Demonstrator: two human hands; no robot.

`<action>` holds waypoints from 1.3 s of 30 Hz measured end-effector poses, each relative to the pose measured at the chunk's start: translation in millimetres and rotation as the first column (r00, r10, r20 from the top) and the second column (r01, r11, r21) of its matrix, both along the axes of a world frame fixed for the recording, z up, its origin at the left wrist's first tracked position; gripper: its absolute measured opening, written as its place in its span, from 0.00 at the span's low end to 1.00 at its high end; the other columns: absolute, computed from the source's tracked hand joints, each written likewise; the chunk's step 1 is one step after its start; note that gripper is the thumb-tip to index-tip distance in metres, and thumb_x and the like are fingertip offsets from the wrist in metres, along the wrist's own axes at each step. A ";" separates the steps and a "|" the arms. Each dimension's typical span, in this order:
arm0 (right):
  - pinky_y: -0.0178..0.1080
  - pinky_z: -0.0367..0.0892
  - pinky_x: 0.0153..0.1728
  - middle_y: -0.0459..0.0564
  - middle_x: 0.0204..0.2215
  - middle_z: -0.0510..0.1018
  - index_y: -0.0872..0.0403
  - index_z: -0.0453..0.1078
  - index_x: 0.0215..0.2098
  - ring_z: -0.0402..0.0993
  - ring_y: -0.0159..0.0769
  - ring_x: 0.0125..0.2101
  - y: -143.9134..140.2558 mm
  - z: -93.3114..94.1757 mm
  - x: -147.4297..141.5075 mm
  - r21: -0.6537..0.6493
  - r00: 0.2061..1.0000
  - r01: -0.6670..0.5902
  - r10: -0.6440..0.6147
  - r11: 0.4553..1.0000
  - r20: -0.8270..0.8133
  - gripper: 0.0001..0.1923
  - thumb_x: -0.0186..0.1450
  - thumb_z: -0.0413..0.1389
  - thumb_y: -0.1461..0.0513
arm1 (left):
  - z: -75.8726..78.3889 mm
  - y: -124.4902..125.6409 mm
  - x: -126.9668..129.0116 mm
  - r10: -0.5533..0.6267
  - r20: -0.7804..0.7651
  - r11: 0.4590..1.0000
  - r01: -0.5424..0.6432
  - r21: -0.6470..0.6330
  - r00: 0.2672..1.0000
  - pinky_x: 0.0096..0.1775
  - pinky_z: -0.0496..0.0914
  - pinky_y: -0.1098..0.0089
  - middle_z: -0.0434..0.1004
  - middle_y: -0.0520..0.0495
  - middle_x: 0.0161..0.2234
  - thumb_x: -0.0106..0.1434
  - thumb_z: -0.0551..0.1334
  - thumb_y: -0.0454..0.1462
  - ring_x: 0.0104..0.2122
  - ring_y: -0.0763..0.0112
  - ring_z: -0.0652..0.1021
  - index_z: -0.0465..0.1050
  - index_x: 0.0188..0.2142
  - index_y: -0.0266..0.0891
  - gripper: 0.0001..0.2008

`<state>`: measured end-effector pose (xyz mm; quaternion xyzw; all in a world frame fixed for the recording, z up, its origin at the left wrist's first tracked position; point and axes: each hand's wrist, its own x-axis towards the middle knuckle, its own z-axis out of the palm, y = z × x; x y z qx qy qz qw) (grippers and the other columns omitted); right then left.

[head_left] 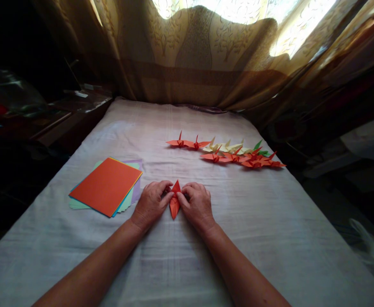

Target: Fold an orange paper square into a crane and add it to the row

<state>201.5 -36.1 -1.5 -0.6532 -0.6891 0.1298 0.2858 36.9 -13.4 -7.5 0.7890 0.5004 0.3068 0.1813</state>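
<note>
A folded orange-red origami paper (175,204), shaped like a narrow diamond, lies on the pale cloth with one point away from me and one toward me. My left hand (153,198) grips its left edge between thumb and fingers. On the opposite edge, my right hand (197,200) pinches it the same way, the thumb resting on the paper near its middle. Both hands rest low over the cloth, and the fingertips under the paper's edges are partly hidden.
To the left lies a stack of coloured paper sheets (106,187), orange on top. Finished paper cranes in orange (215,157), cream (228,147) and green (263,152) stand in rows at the back right. Behind the cloth-covered surface (257,256) hangs a patterned curtain (187,55).
</note>
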 end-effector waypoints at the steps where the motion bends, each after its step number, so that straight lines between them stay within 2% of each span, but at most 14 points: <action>1: 0.41 0.56 0.40 0.47 0.37 0.78 0.50 0.73 0.28 0.68 0.40 0.41 -0.4 0.1 -0.3 0.000 1.000 0.002 -0.002 1.000 0.001 0.06 0.64 0.60 0.61 | 0.0 -0.4 0.3 0.002 -0.006 1.000 -0.002 0.007 1.000 0.41 0.69 0.63 0.78 0.49 0.34 0.63 0.62 0.35 0.37 0.63 0.76 0.71 0.43 0.41 0.08; 8: 0.41 0.55 0.40 0.48 0.36 0.77 0.51 0.70 0.29 0.68 0.40 0.41 -2.3 -2.2 -1.5 0.013 1.000 0.017 -0.017 1.000 0.015 0.06 0.65 0.58 0.61 | 2.7 -2.0 1.7 -0.016 -0.006 1.000 0.016 -0.003 1.000 0.41 0.68 0.63 0.78 0.49 0.35 0.64 0.61 0.35 0.38 0.64 0.75 0.72 0.38 0.42 0.03; 14: 0.41 0.55 0.40 0.48 0.37 0.76 0.50 0.69 0.37 0.67 0.40 0.41 -3.4 -4.5 -1.5 0.024 0.999 0.029 -0.030 0.999 0.019 0.02 0.65 0.57 0.61 | 1.6 -0.1 0.2 -0.076 -0.042 0.997 0.074 -0.032 0.996 0.45 0.68 0.61 0.79 0.48 0.37 0.65 0.62 0.36 0.40 0.63 0.75 0.75 0.38 0.43 0.04; 21: 0.41 0.55 0.40 0.48 0.40 0.76 0.48 0.72 0.34 0.67 0.41 0.42 -2.8 -1.3 -2.5 -0.024 0.999 -0.005 0.006 1.000 0.041 0.02 0.64 0.58 0.63 | 0.9 0.6 0.9 -0.064 -0.112 0.997 0.059 -0.041 0.992 0.46 0.67 0.61 0.77 0.48 0.37 0.65 0.62 0.37 0.41 0.62 0.74 0.76 0.37 0.43 0.03; 27: 0.42 0.57 0.41 0.49 0.40 0.75 0.49 0.71 0.35 0.66 0.43 0.43 -2.4 1.3 -4.7 -0.036 0.997 0.001 0.002 0.999 0.081 0.01 0.64 0.59 0.61 | 3.2 2.6 1.5 -0.041 -0.080 0.998 0.037 -0.048 0.996 0.46 0.67 0.62 0.76 0.48 0.38 0.64 0.63 0.37 0.42 0.62 0.73 0.76 0.37 0.43 0.03; 32: 0.43 0.57 0.43 0.48 0.42 0.75 0.49 0.73 0.37 0.67 0.42 0.45 -2.3 4.3 -0.7 -0.101 0.998 -0.041 0.046 0.994 0.042 0.04 0.64 0.58 0.64 | 3.1 6.2 -0.3 -0.067 -0.057 0.995 0.063 -0.080 0.996 0.46 0.66 0.62 0.77 0.48 0.37 0.63 0.62 0.36 0.41 0.62 0.74 0.76 0.36 0.43 0.03; 36: 0.42 0.58 0.44 0.47 0.43 0.77 0.49 0.73 0.36 0.68 0.40 0.45 -3.0 0.2 3.6 -0.062 0.998 -0.055 0.055 0.997 -0.013 0.06 0.64 0.56 0.66 | 4.2 8.2 -2.1 -0.095 -0.037 0.990 0.091 -0.104 0.995 0.46 0.66 0.63 0.77 0.48 0.38 0.62 0.63 0.36 0.42 0.63 0.74 0.77 0.37 0.42 0.04; 39: 0.41 0.59 0.46 0.48 0.43 0.77 0.50 0.73 0.38 0.69 0.39 0.45 -4.8 -5.9 5.6 0.011 0.996 -0.042 0.043 0.999 -0.072 0.09 0.64 0.55 0.68 | 5.9 8.5 -1.7 -0.073 -0.032 0.992 0.069 -0.110 0.997 0.46 0.66 0.62 0.78 0.48 0.37 0.61 0.64 0.37 0.41 0.62 0.74 0.77 0.36 0.42 0.04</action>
